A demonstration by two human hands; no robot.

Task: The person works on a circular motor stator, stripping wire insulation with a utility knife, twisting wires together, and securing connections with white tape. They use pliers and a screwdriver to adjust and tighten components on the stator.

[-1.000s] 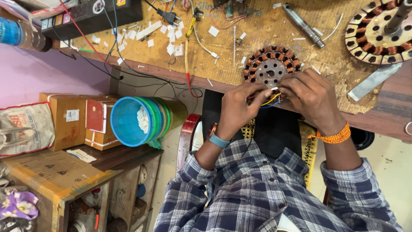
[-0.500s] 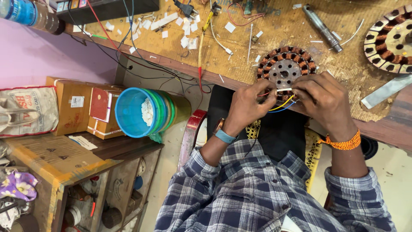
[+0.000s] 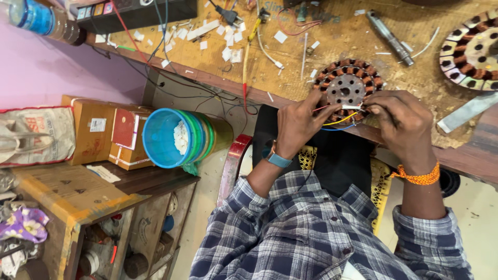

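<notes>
Resting at the near edge of the wooden workbench (image 3: 363,36), the round motor stator (image 3: 346,89) lies flat, its ring of copper-wound coils around a holed metal hub. The left hand (image 3: 298,124) has its fingertips pressed together on thin lead wires (image 3: 340,120), red and yellow with a blue one below, at the stator's near rim; the right hand (image 3: 402,122) curls over the rim from the other side, fingers pinching the same wires beside a small white sleeve, though exactly which strand each finger grips cannot be told. The stator looks heavy and stiff for its size, a steel core unlikely to slide on the rough board, so it is best gripped by the hub or outer rim. Its windings look fragile, with thin enamelled wire easily nicked. Those leads are soft and springy, best held close to the coil. A second stator (image 3: 469,49) lies well apart at the right.
</notes>
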